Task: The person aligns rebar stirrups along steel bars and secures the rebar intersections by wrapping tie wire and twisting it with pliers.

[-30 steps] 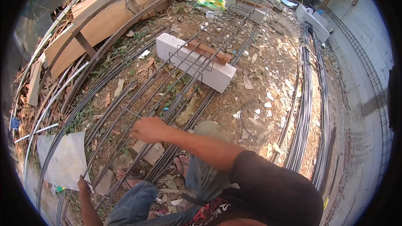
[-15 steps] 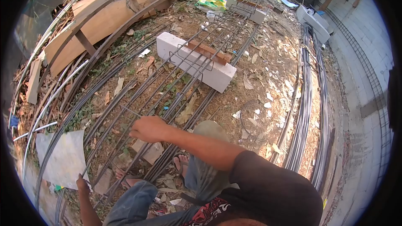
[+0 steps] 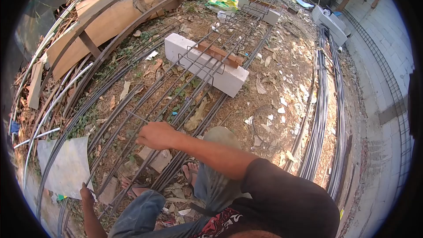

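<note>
Two hands are at a rebar cage (image 3: 202, 71), neither visibly shifted from a second ago, so the work looks steady; the left hand (image 3: 87, 195) is nearest, just beside a pale sheet (image 3: 64, 165), too small to tell whether its fingers grip; the right hand (image 3: 156, 135) has fingers curled over the bars, what they pinch hidden beneath; farther on, the cage lies across a white block (image 3: 176, 48), a reddish-brown piece (image 3: 210, 52) alongside; beyond, a green-and-yellow bag (image 3: 222, 3) lies crumpled, contents unseen.
</note>
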`<state>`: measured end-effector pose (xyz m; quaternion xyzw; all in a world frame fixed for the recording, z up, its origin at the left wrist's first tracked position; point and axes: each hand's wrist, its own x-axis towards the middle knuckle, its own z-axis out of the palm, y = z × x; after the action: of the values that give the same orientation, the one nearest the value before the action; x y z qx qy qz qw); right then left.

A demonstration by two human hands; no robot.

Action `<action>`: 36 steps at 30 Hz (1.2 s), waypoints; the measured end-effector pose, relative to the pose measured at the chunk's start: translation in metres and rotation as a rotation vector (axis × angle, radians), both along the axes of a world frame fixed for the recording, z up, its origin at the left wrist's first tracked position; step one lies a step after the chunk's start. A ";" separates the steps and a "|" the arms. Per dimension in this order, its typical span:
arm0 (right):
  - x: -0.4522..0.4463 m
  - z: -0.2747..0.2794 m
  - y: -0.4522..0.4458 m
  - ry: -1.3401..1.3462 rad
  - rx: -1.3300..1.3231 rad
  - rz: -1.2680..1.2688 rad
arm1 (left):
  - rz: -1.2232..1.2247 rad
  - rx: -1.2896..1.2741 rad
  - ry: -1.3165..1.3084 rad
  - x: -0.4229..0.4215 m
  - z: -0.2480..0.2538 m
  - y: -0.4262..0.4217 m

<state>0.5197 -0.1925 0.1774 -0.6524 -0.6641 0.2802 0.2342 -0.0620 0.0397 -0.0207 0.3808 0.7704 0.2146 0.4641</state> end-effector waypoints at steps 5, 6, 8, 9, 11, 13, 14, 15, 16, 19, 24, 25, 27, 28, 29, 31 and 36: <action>0.000 0.000 0.000 0.000 -0.006 -0.001 | 0.020 -0.013 -0.012 0.005 0.005 -0.003; 0.000 0.000 0.000 -0.002 -0.008 -0.001 | 0.019 -0.012 -0.013 0.004 0.005 -0.003; 0.000 0.002 0.000 -0.003 -0.012 -0.001 | 0.024 -0.015 -0.005 0.005 0.005 -0.003; 0.000 0.002 -0.001 -0.002 -0.014 -0.001 | 0.027 -0.016 -0.001 0.005 0.005 -0.003; 0.000 0.003 -0.001 0.000 -0.010 -0.004 | 0.016 -0.025 -0.003 0.005 0.007 -0.004; 0.000 0.003 -0.001 0.003 -0.014 -0.005 | 0.008 -0.026 -0.001 0.003 0.007 -0.004; 0.000 0.003 -0.001 0.005 -0.020 -0.004 | 0.006 -0.023 0.001 0.003 0.007 -0.004; 0.000 0.003 -0.001 0.007 -0.026 -0.004 | 0.004 -0.020 0.003 0.002 0.006 -0.003; 0.000 0.003 0.000 0.004 -0.024 -0.004 | 0.005 -0.016 -0.001 0.001 0.005 -0.003; 0.000 0.001 0.000 0.002 -0.014 -0.002 | 0.004 -0.020 -0.001 -0.001 0.005 -0.002; -0.001 -0.003 0.001 0.012 0.002 0.009 | 0.012 -0.006 0.000 -0.001 0.004 -0.004; -0.001 -0.004 0.001 0.013 0.014 0.007 | 0.012 -0.013 0.004 -0.002 0.003 -0.003; -0.001 -0.006 0.001 0.013 0.039 0.004 | 0.011 -0.026 0.012 -0.002 0.004 -0.002; -0.001 -0.005 0.001 0.013 0.033 0.004 | 0.012 -0.023 0.017 -0.001 0.004 -0.002; -0.001 -0.005 0.001 0.013 0.027 0.004 | 0.013 -0.020 0.022 0.000 0.004 -0.003; -0.001 -0.004 0.001 0.012 0.021 0.004 | 0.011 -0.022 0.019 -0.004 0.000 -0.001; -0.001 -0.004 0.001 0.005 0.030 0.008 | -0.009 -0.042 0.031 -0.006 0.000 0.000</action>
<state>0.5187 -0.1915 0.1734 -0.6453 -0.6703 0.2728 0.2446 -0.0683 0.0402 -0.0209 0.3777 0.7802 0.1904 0.4609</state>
